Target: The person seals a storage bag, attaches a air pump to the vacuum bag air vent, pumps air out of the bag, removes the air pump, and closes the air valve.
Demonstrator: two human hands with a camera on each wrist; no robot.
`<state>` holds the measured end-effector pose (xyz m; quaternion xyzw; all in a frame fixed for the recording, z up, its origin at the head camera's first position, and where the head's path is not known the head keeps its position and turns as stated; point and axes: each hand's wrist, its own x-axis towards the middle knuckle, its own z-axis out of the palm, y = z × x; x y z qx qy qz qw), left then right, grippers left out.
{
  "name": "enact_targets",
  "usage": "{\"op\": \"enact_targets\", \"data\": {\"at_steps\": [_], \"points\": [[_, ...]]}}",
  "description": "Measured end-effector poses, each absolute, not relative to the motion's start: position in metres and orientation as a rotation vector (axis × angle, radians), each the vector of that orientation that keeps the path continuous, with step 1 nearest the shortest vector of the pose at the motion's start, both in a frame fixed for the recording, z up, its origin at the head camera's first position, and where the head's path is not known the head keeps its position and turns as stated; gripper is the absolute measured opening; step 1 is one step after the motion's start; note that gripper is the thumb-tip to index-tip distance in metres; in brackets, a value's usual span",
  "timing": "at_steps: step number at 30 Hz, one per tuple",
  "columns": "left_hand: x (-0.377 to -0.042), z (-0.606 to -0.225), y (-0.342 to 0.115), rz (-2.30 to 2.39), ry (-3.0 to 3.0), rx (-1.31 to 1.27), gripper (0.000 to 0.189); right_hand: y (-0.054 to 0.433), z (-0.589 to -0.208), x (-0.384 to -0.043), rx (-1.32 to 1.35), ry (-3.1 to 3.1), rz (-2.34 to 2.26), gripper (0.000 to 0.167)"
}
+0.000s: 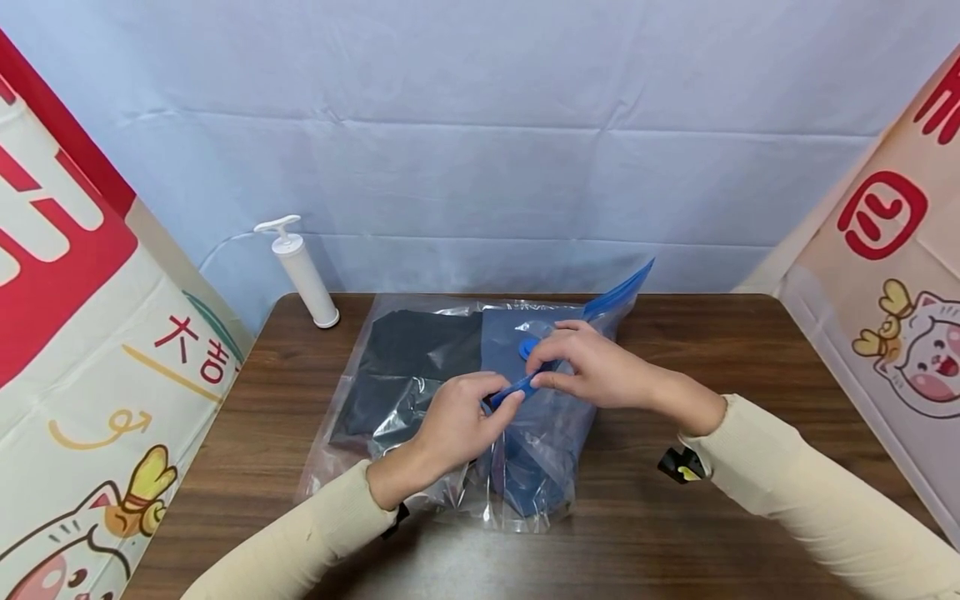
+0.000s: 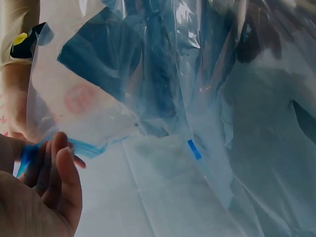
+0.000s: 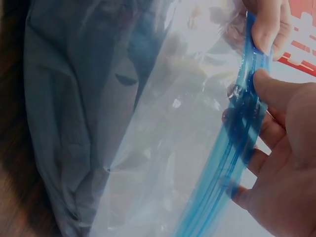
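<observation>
A clear vacuum storage bag point(image 1: 401, 429) lies on the table with a folded black garment point(image 1: 438, 337) and a folded blue-grey garment point(image 1: 536, 458) inside. Its blue zip strip point(image 1: 619, 290) rises at the right end. My left hand point(image 1: 461, 417) pinches the strip's near end between thumb and fingers. Just beyond it, my right hand point(image 1: 592, 365) grips the same strip; in the right wrist view the thumb presses one side of the zip seal point(image 3: 217, 173) and the fingers lie behind. A round blue valve point(image 1: 528, 347) shows beside the right fingers.
A white hand pump point(image 1: 306, 279) stands upright at the table's back left corner. The brown wooden table point(image 1: 675, 533) meets a pale cloth backdrop point(image 1: 465, 183) behind. Printed cloths point(image 1: 172, 400) hang at both sides.
</observation>
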<state>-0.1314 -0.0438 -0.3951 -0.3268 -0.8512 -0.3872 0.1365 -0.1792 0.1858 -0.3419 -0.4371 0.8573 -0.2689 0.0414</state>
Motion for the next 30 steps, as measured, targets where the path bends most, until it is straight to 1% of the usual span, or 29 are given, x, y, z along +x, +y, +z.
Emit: {"op": "enact_targets", "data": {"at_steps": [4, 10, 13, 17, 20, 25, 30], "points": [[-0.132, -0.397, -0.041, -1.091, -2.412, -0.946, 0.035, 0.185, -0.344, -0.177, -1.385, 2.677, -0.826, 0.008], [-0.133, -0.399, -0.038, -1.054, -2.334, -0.959, 0.04, 0.182, -0.349, -0.173, -1.483, 2.789, -0.797, 0.011], [-0.134, -0.4, -0.038, -1.069, -2.339, -0.958, 0.034, 0.181, -0.35, -0.171, -1.491, 2.832, -0.783, 0.009], [-0.136, -0.402, -0.041, -1.159, -2.391, -0.931, 0.021, 0.182, -0.352, -0.172, -1.444, 2.863, -0.768, 0.001], [-0.137, -0.404, -0.043, -1.23, -2.429, -0.902, 0.015, 0.182, -0.353, -0.172, -1.395, 2.867, -0.747, 0.002], [-0.137, -0.403, -0.043, -1.262, -2.45, -0.885, 0.018, 0.182, -0.354, -0.172, -1.357, 2.831, -0.733, 0.008], [-0.136, -0.402, -0.042, -1.234, -2.45, -0.907, 0.02, 0.182, -0.355, -0.172, -1.376, 2.779, -0.761, 0.01]]}}
